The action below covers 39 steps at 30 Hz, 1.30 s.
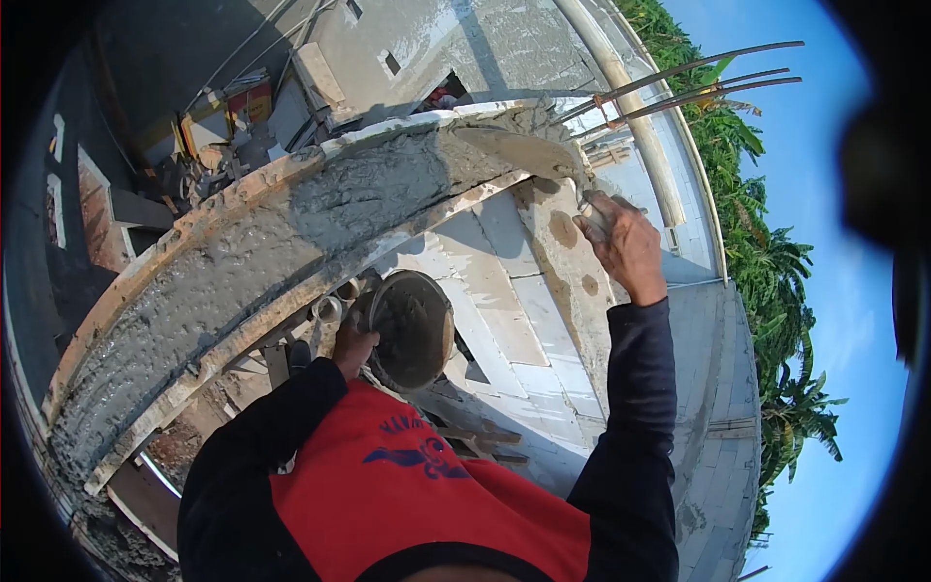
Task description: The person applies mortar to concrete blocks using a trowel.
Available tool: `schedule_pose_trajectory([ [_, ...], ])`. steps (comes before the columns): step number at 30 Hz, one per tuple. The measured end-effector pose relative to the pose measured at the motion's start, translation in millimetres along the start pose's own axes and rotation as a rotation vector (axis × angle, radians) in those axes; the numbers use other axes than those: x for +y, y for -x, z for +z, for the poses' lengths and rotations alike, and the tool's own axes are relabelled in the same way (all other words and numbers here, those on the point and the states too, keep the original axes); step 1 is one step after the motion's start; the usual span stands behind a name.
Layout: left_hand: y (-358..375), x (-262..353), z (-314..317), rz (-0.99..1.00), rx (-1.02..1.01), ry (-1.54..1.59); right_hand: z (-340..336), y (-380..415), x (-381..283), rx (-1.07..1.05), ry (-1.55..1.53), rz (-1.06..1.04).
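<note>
My right hand (623, 242) is closed around the handle of a trowel at the right end of a long wooden form. The trowel's blade (524, 150) lies over the wet concrete (373, 184), close to the steel bars. With my left hand (354, 344) I grip the rim of a round, dark bucket (446, 339), tilted so that its mouth faces me. Grey residue coats the inside of the bucket. Between its two side boards, the form is filled with rough, wet concrete along its length.
Several steel bars (698, 82) stick out past the form's right end. The near form board (291, 306) runs between me and the concrete. A block wall (509, 291) drops away below. Boards and debris (228, 121) lie beyond at left. Trees (776, 291) stand at right.
</note>
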<state>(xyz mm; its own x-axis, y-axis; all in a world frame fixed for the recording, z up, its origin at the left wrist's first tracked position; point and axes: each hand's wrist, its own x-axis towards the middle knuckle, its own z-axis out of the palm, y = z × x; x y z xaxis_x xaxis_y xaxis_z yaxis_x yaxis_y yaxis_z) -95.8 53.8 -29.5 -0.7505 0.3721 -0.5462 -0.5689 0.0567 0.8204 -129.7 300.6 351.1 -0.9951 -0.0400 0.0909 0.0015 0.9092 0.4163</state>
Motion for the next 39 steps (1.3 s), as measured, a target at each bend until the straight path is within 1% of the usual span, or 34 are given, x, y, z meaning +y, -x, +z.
schedule_pose_trajectory([
  [2, 13, -2, -4, -0.046, -0.047, 0.008, 21, 7, 9, 0.138, -0.086, 0.065],
  [3, 14, -6, 1, 0.015, 0.048, 0.08, 21, 7, 3, -0.037, -0.037, 0.066],
  [4, 13, -8, -3, 0.024, 0.041, 0.064, 16, 11, -2, -0.03, -0.041, 0.083],
  [6, 9, -7, -6, 0.027, -0.04, 0.041, 4, 4, -6, -0.076, 0.027, 0.177],
  [7, 13, -7, -6, 0.039, -0.025, 0.064, 10, 6, 0, 0.09, -0.044, 0.11],
  [8, 14, -9, -5, 0.033, -0.019, 0.068, 12, 3, -2, 0.086, -0.047, 0.103],
  [10, 13, -10, -9, -0.011, -0.008, -0.009, 17, 7, -11, -0.057, -0.047, 0.073],
  [11, 15, -11, -12, -0.007, -0.016, -0.023, 16, 13, -13, -0.056, -0.051, 0.089],
  [14, 17, -3, -14, 0.029, -0.004, 0.043, 9, 10, -14, 0.132, -0.138, 0.117],
  [15, 20, 1, -17, 0.003, -0.014, 0.014, 18, 11, -16, 0.219, -0.11, 0.054],
  [16, 24, 6, -22, -0.019, -0.03, -0.029, 20, 16, -14, 0.216, -0.113, 0.066],
  [17, 29, 12, -21, -0.038, 0.017, 0.006, 19, 18, -10, 0.1, -0.076, 0.1],
  [18, 26, 11, -22, -0.03, 0.017, 0.007, 14, 14, -9, -0.014, -0.035, 0.121],
  [19, 22, 6, -23, 0.011, 0.012, 0.035, 16, 14, -2, 0.041, -0.056, 0.131],
  [20, 23, 0, -24, 0.04, 0.002, 0.058, 23, 13, -2, 0.039, -0.055, 0.128],
  [22, 25, -2, -21, 0.025, 0.009, 0.039, 40, 12, 2, 0.004, 0.0, 0.144],
  [23, 23, 1, -24, 0.019, 0.013, 0.007, 50, 12, 15, 0.025, 0.01, 0.11],
  [24, 24, 4, -27, 0.026, 0.009, -0.004, 40, 13, 12, 0.031, 0.007, 0.123],
  [26, 27, 8, -27, 0.031, 0.006, 0.036, 9, 7, 5, -0.024, 0.004, 0.25],
  [27, 27, 2, -25, 0.068, 0.011, 0.101, 19, 7, 9, 0.05, -0.015, 0.249],
  [28, 26, -6, -24, 0.06, 0.001, 0.097, 34, 6, 13, 0.04, -0.013, 0.257],
  [29, 22, -12, -24, 0.019, -0.016, 0.119, 48, 0, 18, -0.069, 0.079, 0.315],
  [30, 17, -10, -25, -0.015, -0.03, 0.142, 45, -5, 12, -0.171, 0.169, 0.372],
  [32, 15, -11, -25, -0.009, -0.035, 0.163, 23, -4, 9, -0.138, 0.152, 0.36],
  [34, 17, -18, -28, 0.012, 0.01, 0.057, 9, 1, -1, 0.105, -0.038, 0.439],
  [36, 18, -14, -28, -0.027, -0.017, 0.088, 23, -3, 12, 0.059, -0.015, 0.441],
  [38, 23, -13, -34, -0.062, -0.057, 0.094, 44, -4, 32, -0.185, 0.106, 0.454],
  [39, 23, -14, -33, -0.028, -0.037, 0.083, 29, -4, 32, -0.181, 0.108, 0.433],
])
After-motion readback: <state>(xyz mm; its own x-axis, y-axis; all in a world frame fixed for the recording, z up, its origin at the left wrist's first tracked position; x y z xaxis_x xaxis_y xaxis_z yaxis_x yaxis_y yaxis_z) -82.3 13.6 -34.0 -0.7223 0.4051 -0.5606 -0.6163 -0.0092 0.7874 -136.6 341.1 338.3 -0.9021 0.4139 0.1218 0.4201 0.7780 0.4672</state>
